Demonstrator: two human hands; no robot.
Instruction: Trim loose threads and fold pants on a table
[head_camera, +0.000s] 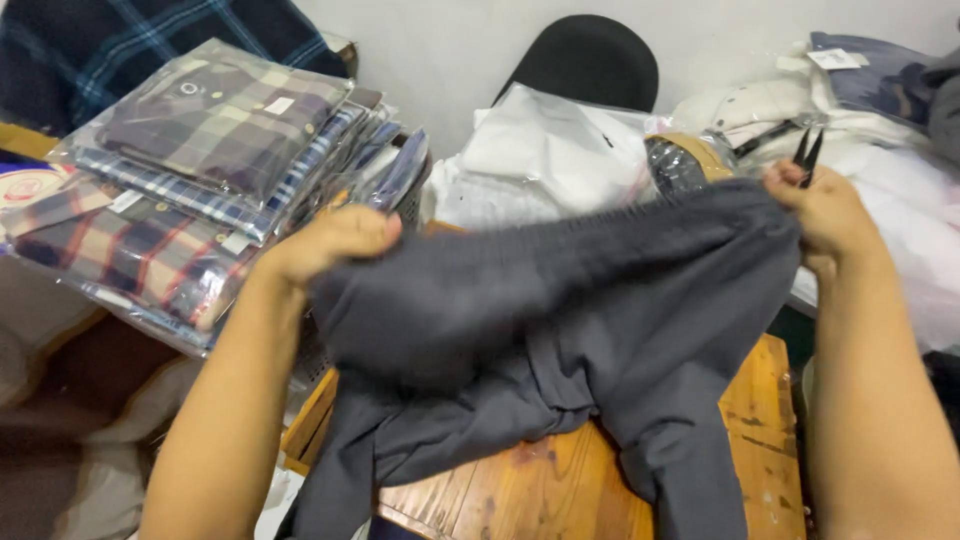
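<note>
The grey garment (560, 330) you stretch above the wooden table (760, 420) looks soft, light and limp, best held along its elastic waistband, where your left hand (330, 240) and right hand (825, 205) pinch it shut. Bagged plaid shirts (200, 170) crowd ten o'clock, white bagged clothes (550, 150) twelve; small black snips (806, 150) poke from your right fist.

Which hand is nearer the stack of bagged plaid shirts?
Left. The left hand grips the grey garment right beside the stack of bagged plaid shirts; the right hand, with small black snips, is far across.
</note>
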